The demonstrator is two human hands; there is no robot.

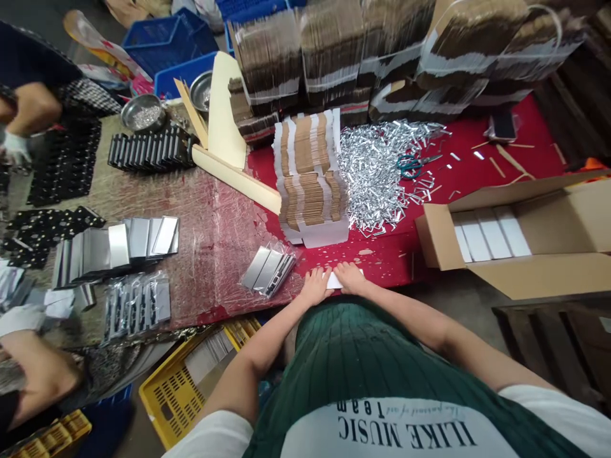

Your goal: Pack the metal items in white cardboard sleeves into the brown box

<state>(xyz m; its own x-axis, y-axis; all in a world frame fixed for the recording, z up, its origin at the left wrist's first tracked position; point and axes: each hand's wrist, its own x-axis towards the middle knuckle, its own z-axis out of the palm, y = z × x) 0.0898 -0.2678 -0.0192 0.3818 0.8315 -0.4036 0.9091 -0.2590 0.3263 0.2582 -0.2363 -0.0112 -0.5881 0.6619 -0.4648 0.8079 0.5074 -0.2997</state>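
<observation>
At the front edge of the red-covered table, my left hand (316,285) and my right hand (350,277) both rest on a small white piece (334,280). The fingers of each hand lie over its ends. To the left of my left hand are plastic-wrapped silver parts (268,270). Beyond my hands stands a white-edged carton packed with folded brown cardboard pieces (312,197). A pile of small shiny metal pieces (372,172) spreads to its right, with teal-handled scissors (409,166) at its edge.
An open cardboard box (563,222) at the right holds white boxes (494,234). Cardboard bundles (334,51) line the back. Silver plates (119,245), bagged parts (138,305) and black parts (150,149) lie left, near other people's gloved hands. A yellow crate (174,388) is below.
</observation>
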